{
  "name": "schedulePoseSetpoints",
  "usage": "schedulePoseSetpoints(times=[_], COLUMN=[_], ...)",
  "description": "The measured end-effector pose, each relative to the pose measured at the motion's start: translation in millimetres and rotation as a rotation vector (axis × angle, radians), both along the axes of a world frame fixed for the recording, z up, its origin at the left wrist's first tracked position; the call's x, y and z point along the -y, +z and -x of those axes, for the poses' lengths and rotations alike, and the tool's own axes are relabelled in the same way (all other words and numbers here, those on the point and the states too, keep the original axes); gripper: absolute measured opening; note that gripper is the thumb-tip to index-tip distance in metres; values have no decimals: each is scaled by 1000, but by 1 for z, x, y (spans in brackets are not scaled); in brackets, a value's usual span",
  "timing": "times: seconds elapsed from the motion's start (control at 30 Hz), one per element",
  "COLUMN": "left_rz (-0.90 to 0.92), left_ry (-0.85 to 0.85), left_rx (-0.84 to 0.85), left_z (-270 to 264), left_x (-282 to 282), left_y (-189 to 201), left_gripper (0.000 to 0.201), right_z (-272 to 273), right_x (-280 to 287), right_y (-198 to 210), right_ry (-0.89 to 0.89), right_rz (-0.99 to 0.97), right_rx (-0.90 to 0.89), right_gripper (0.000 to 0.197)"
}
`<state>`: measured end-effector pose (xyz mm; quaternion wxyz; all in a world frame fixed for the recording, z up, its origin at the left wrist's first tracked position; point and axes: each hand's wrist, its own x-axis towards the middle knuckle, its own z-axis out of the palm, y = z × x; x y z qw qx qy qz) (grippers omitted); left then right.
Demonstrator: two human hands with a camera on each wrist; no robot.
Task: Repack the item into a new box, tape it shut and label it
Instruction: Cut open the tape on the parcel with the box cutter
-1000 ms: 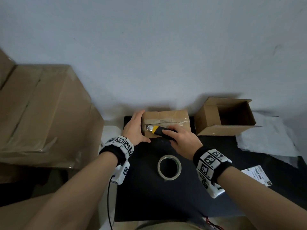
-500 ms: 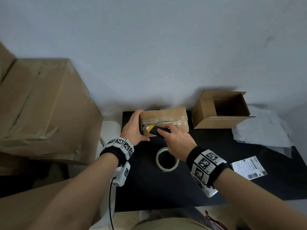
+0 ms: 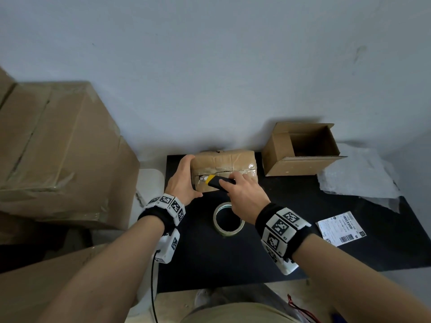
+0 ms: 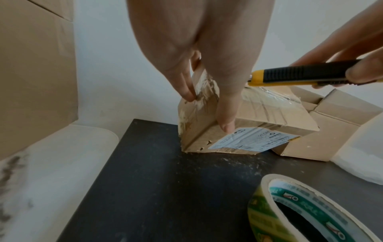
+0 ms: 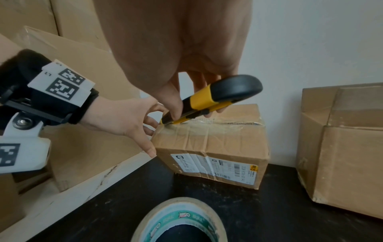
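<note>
A taped, worn cardboard box (image 3: 227, 165) stands on the black table (image 3: 303, 229) near the wall; a white shipping label (image 5: 213, 167) covers its front face. My left hand (image 3: 184, 180) grips the box's left end, thumb on the front corner. My right hand (image 3: 245, 197) holds a yellow and black utility knife (image 3: 218, 181), its tip at the left end of the taped top seam (image 5: 165, 125). An empty open box (image 3: 300, 150) lies on its side to the right. A tape roll (image 3: 228, 219) lies flat just in front of the hands.
A loose shipping label (image 3: 340, 228) lies on the table's right part. White bubble wrap (image 3: 359, 176) sits at the back right. Large cardboard cartons (image 3: 56, 150) are stacked to the left of the table, over a white surface (image 3: 149, 183). A grey wall stands close behind.
The knife tip has slid left along the box's top seam, toward my left hand. The left hand keeps its hold on the box end.
</note>
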<state>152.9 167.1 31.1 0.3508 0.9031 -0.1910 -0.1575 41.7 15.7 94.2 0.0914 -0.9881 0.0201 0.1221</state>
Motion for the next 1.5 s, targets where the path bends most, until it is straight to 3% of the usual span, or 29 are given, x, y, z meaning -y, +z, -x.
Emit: schedulePoseSetpoints(times=[1.2, 1.5], left_rz=[-24, -59], left_ry=[58, 3], left_rx=[23, 59], left_z=[10, 2], left_x=[9, 15], left_y=[4, 13], left_gripper=[105, 106], right_z=[40, 48], right_x=[58, 67], right_y=[4, 4], right_ry=[-236, -298], right_rz=[-6, -22], right_rx=[-22, -10], right_gripper=[54, 54])
